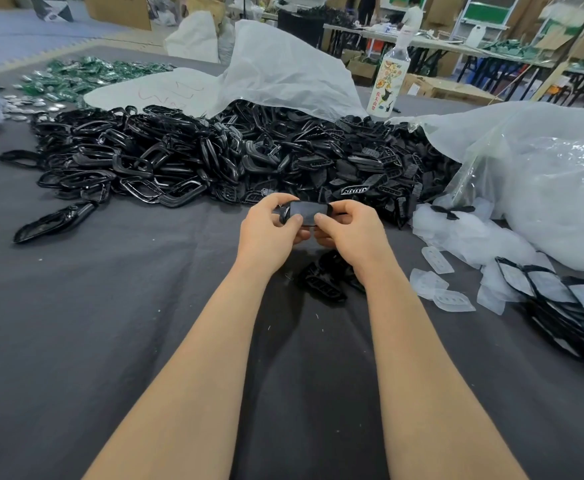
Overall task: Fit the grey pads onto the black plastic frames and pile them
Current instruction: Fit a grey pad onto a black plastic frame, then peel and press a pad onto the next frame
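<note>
Two grips share one part: I have the left grip [269, 225] and right grip [347, 226] each pinching one end of the black frame [284, 214], grey pad [309, 210] on its upper face, above the middle of the surface [110, 306]. Its long axis runs left to right. The finished pile [567, 299] lies at the right edge, nearer the right grip.
</note>
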Demonstrator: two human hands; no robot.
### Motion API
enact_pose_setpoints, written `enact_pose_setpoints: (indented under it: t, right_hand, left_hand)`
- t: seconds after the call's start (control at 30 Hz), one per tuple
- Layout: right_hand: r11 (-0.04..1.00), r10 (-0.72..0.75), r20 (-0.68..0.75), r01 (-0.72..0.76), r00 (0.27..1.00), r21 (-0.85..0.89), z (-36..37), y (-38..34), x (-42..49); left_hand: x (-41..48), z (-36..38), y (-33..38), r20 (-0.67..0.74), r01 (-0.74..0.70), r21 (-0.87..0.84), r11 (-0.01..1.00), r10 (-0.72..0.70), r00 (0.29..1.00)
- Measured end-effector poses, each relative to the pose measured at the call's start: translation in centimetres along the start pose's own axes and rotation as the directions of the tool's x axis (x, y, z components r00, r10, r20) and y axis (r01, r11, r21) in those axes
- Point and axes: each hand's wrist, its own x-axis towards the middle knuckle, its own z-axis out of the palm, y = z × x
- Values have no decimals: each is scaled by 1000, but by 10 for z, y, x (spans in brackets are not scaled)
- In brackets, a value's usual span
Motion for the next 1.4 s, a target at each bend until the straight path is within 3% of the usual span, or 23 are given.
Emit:
enact_pose_setpoints:
  t: [0.17,0.37,0.53,0.63,0.73,0.83,0.93,1.03,1.2,1.27,1.4]
  right_hand:
    - [998,-3,-11,3,1000,62,-6,-4,-5]
    - [975,10,-255,47,967,219,-52,-5,-23]
    - [998,8,-558,26,830,53,-118,10,-55]
    - [992,-31,-693,-65,720,-112,-161,23,-73]
    - [960,-22,-769,-200,639,-194,-193,39,-91]
    - [934,38,-797,-304,603,-186,-208,50,-102]
    - [922,89,-795,-352,600,-163,-213,56,-104]
    - [932,52,-804,-318,592,-174,-211,59,-107]
    - [972,-60,-837,-159,544,-173,-197,50,-101]
    - [985,-80,-807,-77,585,-153,-185,39,-93]
    - [990,-103,-660,15,744,-138,-141,15,-66]
  left_hand:
    - [-3,7,5,-1,-37,3,999,37,999]
    - [-10,63,33,137,-190,137,972,172,976]
    - [-34,145,57,296,-222,149,963,171,940]
    - [-60,194,63,374,-226,145,963,158,914]
    - [-82,231,59,407,-219,165,962,135,903]
    - [-91,257,49,433,-326,353,877,156,888]
    - [-97,272,40,448,-375,520,767,129,885]
    - [-99,276,33,412,-393,550,736,170,895]
    - [-91,263,41,356,-338,415,845,191,915]
    - [-83,248,47,299,-306,315,899,212,930]
    - [-57,196,53,128,-259,182,948,239,963]
